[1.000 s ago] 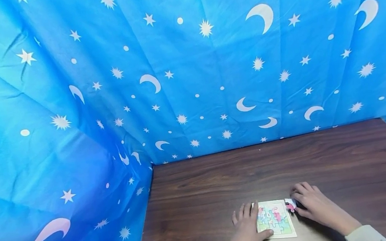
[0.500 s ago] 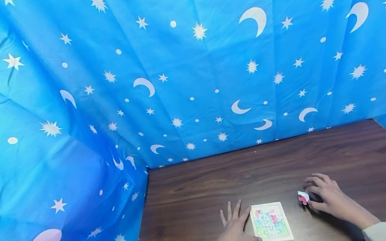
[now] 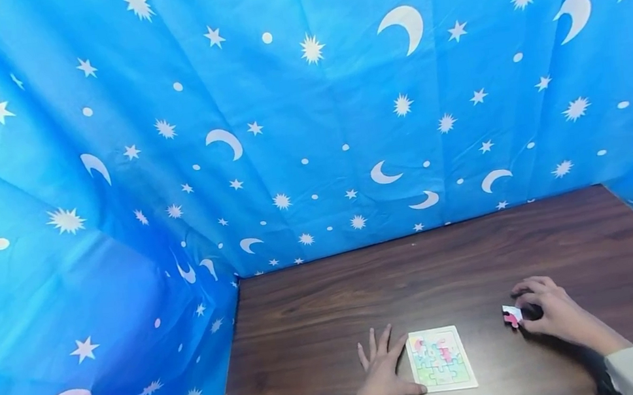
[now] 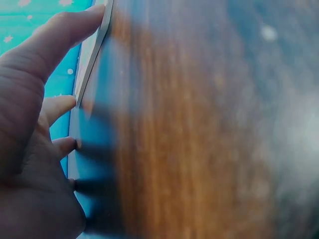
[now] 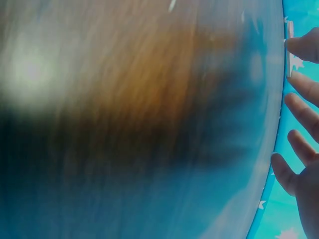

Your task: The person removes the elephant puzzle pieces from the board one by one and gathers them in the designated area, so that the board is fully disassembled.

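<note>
A square jigsaw puzzle in a pale frame (image 3: pixel 452 387) lies flat on the table in the head view, with pastel green, blue and pink pieces. My left hand (image 3: pixel 381 377) is spread at its left side, thumb and index fingertip right at the frame's edge. That thin edge (image 4: pixel 94 59) also shows in the left wrist view. Well to the right of the frame, my right hand (image 3: pixel 559 316) pinches a pink and white puzzle piece (image 3: pixel 511 316) between thumb and forefinger, close over the table. Seen edge-on in the right wrist view, the piece (image 5: pixel 290 55) spans thumb and finger.
The dark wood-grain table (image 3: pixel 329 301) reaches back to a blue cloth (image 3: pixel 292 95) printed with white stars and moons. This cloth hangs behind the table and down its left side, and some shows at the right edge.
My right hand has carried the puzzle piece rightward, away from the frame. The left hand, whose thumb lay over the frame a second ago, has drawn back to its left edge.
</note>
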The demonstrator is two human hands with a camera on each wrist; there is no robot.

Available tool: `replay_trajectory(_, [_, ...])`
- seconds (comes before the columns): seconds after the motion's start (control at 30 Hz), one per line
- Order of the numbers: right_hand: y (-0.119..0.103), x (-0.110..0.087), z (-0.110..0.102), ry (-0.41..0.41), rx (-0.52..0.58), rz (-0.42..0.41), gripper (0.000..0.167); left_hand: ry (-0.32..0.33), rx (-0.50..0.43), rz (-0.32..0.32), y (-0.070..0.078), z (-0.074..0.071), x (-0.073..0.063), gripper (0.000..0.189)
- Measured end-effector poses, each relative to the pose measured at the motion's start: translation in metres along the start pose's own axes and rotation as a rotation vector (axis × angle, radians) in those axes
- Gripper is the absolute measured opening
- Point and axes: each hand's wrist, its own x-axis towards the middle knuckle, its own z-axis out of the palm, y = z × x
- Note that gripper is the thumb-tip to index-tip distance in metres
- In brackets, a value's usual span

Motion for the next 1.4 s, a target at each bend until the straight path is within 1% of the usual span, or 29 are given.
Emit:
replay_trajectory(0.1, [0.004, 0.001, 0.002, -0.04, -0.003, 0.019, 0.033, 0.032, -0.03, -0.009, 0.0, 0.0, -0.004, 0.107])
replay_trajectory(0.17, [0.005, 0.0, 0.004, -0.065, -0.01, 0.028, 0.032, 0.038, -0.051, 0.001, -0.001, 0.0, -0.007, 0.109])
replay_trajectory(0.2, [0.005, 0.0, 0.005, -0.075, -0.012, 0.026, 0.032, 0.031, -0.058, 0.004, -0.002, 0.0, -0.008, 0.108])
replay_trajectory(0.3, [0.006, 0.0, 0.007, -0.094, -0.013, 0.011, 0.032, 0.02, -0.075, 0.033, -0.004, 0.0, -0.011, 0.1])
replay_trajectory(0.43, [0.005, 0.001, 0.008, -0.108, -0.026, -0.003, 0.031, 0.03, -0.069, 0.066, -0.006, -0.001, -0.011, 0.089])
replay_trajectory(0.53, [0.005, 0.001, 0.007, -0.113, -0.038, -0.012, 0.03, 0.029, -0.077, 0.073, -0.006, -0.002, -0.01, 0.087])
replay_trajectory(0.77, [0.011, -0.002, 0.004, -0.085, -0.048, -0.042, 0.03, 0.035, -0.095, 0.057, -0.004, -0.003, -0.007, 0.086])
replay_trajectory(0.87, [0.015, -0.005, 0.0, -0.091, -0.058, -0.038, 0.029, 0.03, -0.103, 0.055, -0.002, -0.003, -0.006, 0.086])
replay_trajectory(1.0, [0.019, -0.007, -0.006, -0.122, -0.074, -0.032, 0.028, 0.032, -0.115, 0.05, 0.002, -0.001, -0.004, 0.086])
replay_trajectory(1.17, [0.024, -0.01, -0.012, -0.111, -0.082, -0.047, 0.029, 0.038, -0.146, 0.038, 0.006, 0.004, -0.002, 0.085])
replay_trajectory(1.23, [0.025, -0.012, -0.014, -0.113, -0.087, -0.037, 0.029, 0.042, -0.161, 0.039, 0.007, 0.005, -0.002, 0.085])
replay_trajectory(1.4, [0.021, -0.018, -0.019, -0.173, -0.096, 0.055, 0.031, 0.051, -0.185, 0.052, 0.008, 0.009, -0.003, 0.086])
